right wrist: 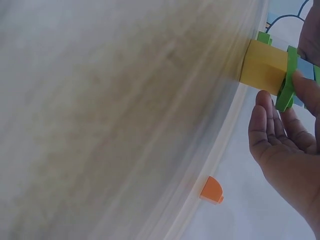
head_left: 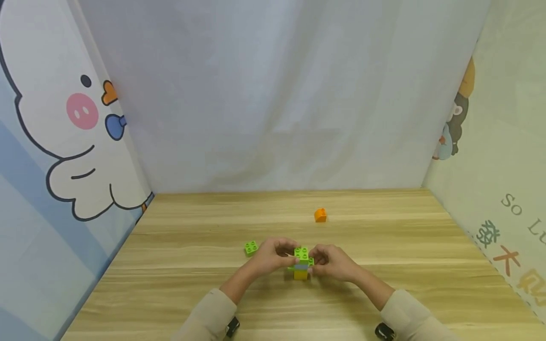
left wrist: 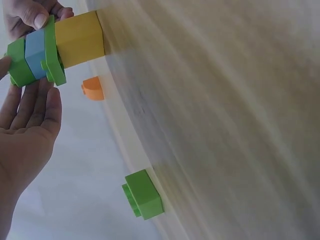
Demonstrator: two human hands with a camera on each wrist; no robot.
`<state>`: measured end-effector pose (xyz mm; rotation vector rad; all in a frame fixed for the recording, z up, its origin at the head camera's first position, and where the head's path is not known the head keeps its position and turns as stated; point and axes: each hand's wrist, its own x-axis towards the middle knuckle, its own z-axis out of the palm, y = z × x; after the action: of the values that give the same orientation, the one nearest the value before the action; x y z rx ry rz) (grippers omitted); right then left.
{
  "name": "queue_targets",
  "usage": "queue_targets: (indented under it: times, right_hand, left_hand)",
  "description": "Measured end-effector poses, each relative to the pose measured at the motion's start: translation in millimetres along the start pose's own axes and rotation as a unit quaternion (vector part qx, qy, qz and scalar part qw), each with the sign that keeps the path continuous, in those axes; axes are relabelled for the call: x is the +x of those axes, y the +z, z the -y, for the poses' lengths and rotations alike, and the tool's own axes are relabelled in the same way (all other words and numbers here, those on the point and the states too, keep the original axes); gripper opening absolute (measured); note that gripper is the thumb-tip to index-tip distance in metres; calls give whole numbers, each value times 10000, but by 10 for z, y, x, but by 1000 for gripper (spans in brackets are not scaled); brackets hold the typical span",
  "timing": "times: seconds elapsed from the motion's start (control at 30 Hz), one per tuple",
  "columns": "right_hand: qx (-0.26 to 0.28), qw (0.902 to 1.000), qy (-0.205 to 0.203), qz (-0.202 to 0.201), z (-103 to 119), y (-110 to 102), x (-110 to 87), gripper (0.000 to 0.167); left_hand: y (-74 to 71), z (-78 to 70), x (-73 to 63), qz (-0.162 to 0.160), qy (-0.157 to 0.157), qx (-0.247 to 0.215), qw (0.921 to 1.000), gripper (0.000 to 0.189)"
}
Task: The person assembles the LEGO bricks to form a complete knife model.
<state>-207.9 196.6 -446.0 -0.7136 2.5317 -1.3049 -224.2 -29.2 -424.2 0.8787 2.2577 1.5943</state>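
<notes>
A small stack of toy building bricks stands upright on the table: a yellow brick (left wrist: 80, 39) at the bottom, a wider, flat green plate (right wrist: 287, 80) over it, a light blue brick (left wrist: 36, 52), and a green brick (head_left: 301, 254) on top. My left hand (head_left: 270, 255) pinches the top green brick, thumb in front and fingers behind. From the other side my right hand (head_left: 334, 263) holds the end of the flat green plate, its thumb against the plate in the right wrist view.
A loose green brick (head_left: 251, 248) lies left of my left hand. Farther back on the wooden table (head_left: 192, 218) is an orange brick (head_left: 320, 215) with a curved side. A pale curtain (head_left: 277, 94) hangs behind the table, and printed panels stand at both sides.
</notes>
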Motion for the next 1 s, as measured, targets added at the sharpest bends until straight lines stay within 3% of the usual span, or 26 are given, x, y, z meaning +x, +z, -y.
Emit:
queue_targets:
  times: [0.13,0.67,0.9,1.0]
  right_hand:
    - [20,10000,12,-10,15,-13,-8,29]
    - [3,10000,-28,-5,39,-20,-17,28]
    - [-52,10000,-25,-27,34,-16,-9,31]
    - [-107,9999,-76,-22,29,-9,-14,31]
  left_hand:
    - [0,100,54,38,-77,301,9995,32]
    - [-15,103,83,212,-55,553,9982,29]
    - [-31,135,66,275,314,535,9977,29]
    - [-29,130,58,273,307,581,9975,34]
